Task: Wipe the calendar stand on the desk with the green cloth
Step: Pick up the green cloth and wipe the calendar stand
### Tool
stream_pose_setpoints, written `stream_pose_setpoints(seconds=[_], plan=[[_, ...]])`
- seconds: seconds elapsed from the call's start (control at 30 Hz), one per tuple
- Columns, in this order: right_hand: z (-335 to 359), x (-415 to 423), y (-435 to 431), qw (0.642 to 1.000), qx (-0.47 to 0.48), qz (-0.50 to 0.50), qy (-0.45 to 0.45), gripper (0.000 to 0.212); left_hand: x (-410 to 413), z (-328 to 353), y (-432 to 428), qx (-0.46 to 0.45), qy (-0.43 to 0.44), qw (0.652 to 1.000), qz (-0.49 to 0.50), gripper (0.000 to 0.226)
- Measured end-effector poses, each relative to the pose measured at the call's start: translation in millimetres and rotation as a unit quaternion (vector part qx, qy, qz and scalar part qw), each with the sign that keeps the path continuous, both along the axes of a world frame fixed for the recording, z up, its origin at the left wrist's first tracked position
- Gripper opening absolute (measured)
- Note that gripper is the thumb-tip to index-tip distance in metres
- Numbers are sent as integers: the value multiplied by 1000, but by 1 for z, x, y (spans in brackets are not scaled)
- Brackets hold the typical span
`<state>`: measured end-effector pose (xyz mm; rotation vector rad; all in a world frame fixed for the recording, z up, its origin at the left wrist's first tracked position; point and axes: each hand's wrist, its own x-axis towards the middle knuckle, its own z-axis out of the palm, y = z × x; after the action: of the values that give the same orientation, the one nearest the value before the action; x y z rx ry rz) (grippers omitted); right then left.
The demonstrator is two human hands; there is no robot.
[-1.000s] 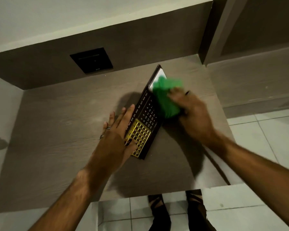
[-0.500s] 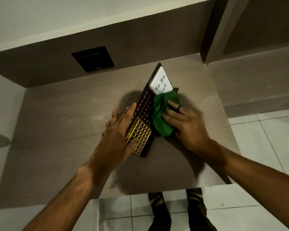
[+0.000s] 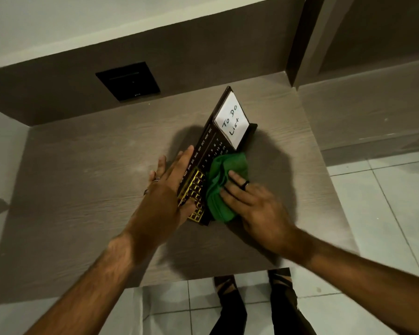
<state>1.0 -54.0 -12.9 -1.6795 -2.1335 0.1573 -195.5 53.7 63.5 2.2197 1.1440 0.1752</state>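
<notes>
1. A black wall plate (image 3: 128,81) sat in the brown back panel, above the far left part of the worktop (image 3: 82,170).
2. The left hand (image 3: 166,197) lay flat with its fingers stretched out, pressed against the left edge of the calendar stand (image 3: 205,151). It gripped nothing (two rings showed on its fingers), and its thumb lay across the gold grid at the near end of the stand.
3. The calendar stand stood near the middle of the worktop, set at a slant, its dark face tilted. Month names ran along its left edge, date numbers beside them, and a white card (image 3: 231,122) reading "To Do List" sat at the far end.
4. The green cloth (image 3: 224,187) lay bunched against the right side of the stand's face, covering part of the numbers and touching the gold grid.
5. The right hand (image 3: 254,206) pressed the cloth onto the stand with its fingers spread over the folds, a dark ring on one of them.
6. Pale floor tiles (image 3: 385,201) lay to the right of the worktop.
</notes>
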Motion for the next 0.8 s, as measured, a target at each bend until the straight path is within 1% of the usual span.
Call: stream_pose_setpoints(seconds=[0.03,0.07,0.1,0.13,0.17,0.2,0.23,0.3,0.37,0.43,0.47,0.53,0.57,0.6,0.63,0.7,0.77,0.8], plan=[[2,13,8,1000,3,-4,-1,47,0,0,0,-3,2,1000,1,107],[5,27,21,999,1,-41,13,45,1,1,-1,-4,4,1000,1,108],[9,43,37,994,2,-102,34,47,2,1,-1,-4,8,1000,1,107],[13,60,54,985,-1,-168,51,53,2,1,-1,-4,11,1000,0,106],[17,72,68,975,-22,-213,64,62,2,2,0,-4,14,1000,-2,105],[19,77,79,967,-40,-240,68,69,2,2,0,-5,17,1000,-4,105],[20,74,84,964,-43,-253,67,73,2,2,0,-7,20,1000,-5,104],[18,52,75,965,-39,-254,58,71,2,3,-1,-12,18,1000,-1,105],[17,17,45,977,-35,-200,59,63,2,3,-1,-14,10,1000,6,105],[20,-22,3,992,-36,-100,69,49,3,3,0,-13,8,1000,8,107],[22,-36,-16,996,-32,-43,68,46,3,3,0,-14,8,1000,11,107],[27,-44,-41,992,-49,77,93,51,4,3,-1,-14,11,1000,12,106],[30,-40,-46,984,-66,115,118,56,5,4,-1,-12,12,1000,11,106],[33,-30,-44,980,-68,120,145,59,5,5,-2,-11,13,1000,9,105],[36,-18,-37,979,-60,93,172,60,5,5,-2,-12,12,1000,7,105],[39,12,-11,976,-18,-13,216,60,5,6,-3,-16,6,1000,5,104],[41,42,21,966,11,-145,214,68,5,6,-4,-15,3,1000,5,103],[40,54,37,959,10,-199,203,71,5,6,-4,-14,3,1000,6,103]])
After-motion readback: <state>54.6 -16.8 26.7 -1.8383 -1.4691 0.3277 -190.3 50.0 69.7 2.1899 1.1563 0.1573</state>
